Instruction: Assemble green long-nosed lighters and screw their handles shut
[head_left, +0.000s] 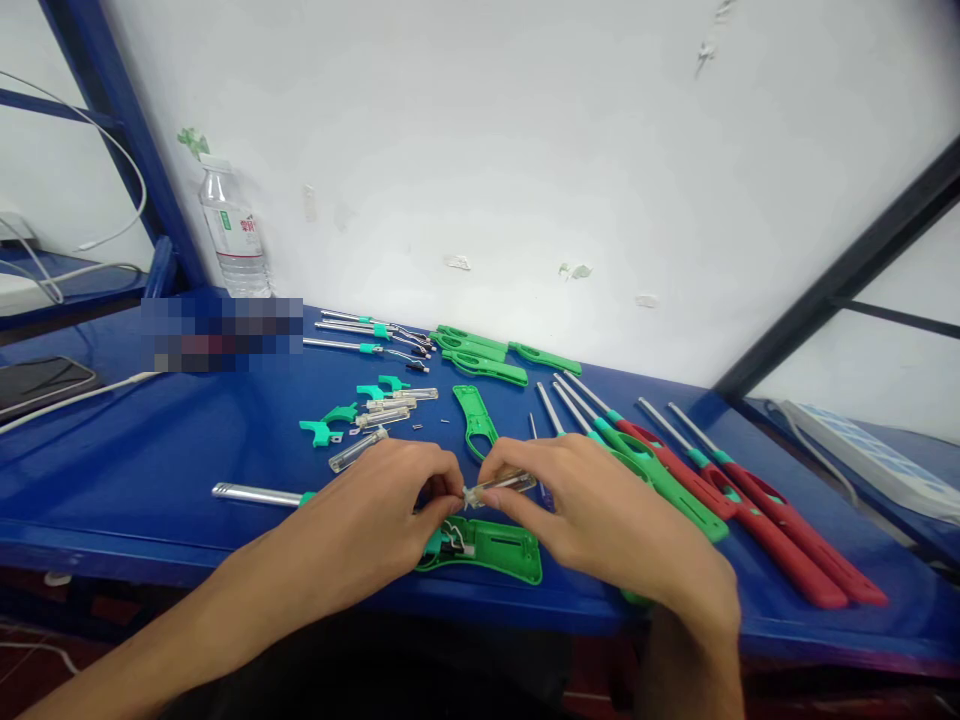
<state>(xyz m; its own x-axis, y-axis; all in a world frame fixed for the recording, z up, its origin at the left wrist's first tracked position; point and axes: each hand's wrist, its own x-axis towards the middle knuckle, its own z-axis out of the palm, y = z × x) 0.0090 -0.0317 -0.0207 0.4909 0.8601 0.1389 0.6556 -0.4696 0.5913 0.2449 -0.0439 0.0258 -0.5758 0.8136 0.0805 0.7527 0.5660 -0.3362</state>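
Near the front edge of the blue table, my right hand point(559, 490) pinches a small clear fuel tank point(506, 484). The fingertips of my left hand point(412, 490) close on the small valve end of that same tank. Just below both hands lies an open green lighter shell point(499, 550) with white wires and a teal part inside. A metal tube point(259, 494) extends left from it, partly hidden by my left hand. Behind my hands is another green half shell point(475, 415). More clear tanks point(384, 416) and teal triggers point(321, 432) lie to the left.
Red and green lighters point(787, 525) with metal tubes lie at the right. Green shells point(484, 365) and wired metal tubes point(341, 345) are along the back. A water bottle point(236, 235) stands back left; a phone point(45, 385) and cable are far left.
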